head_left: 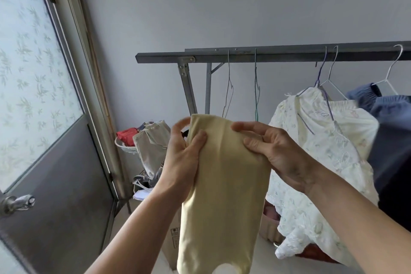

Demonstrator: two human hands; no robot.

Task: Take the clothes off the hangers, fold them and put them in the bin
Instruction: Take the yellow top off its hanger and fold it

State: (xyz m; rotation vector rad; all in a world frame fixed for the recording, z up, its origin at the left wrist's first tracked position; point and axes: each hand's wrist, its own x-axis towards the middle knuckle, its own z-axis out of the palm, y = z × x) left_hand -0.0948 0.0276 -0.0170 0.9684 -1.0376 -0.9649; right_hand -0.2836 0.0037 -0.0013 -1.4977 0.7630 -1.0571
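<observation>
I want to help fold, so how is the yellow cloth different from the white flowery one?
The yellow cloth is plain; the white garment has a faint flowery print. The yellow cloth is off its hanger, gripped by the left hand and right hand; the white garment hangs on a hanger from the rack. The yellow cloth looks doubled over and narrow; the white garment spreads wide. Both are pale.

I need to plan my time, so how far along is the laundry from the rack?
Done: two bare hangers hang on the rack, so some clothes look already taken off. In hand: the left hand and right hand grip a cream garment, apparently folded lengthwise. Left: a white floral garment and a dark blue garment hang on hangers.
</observation>
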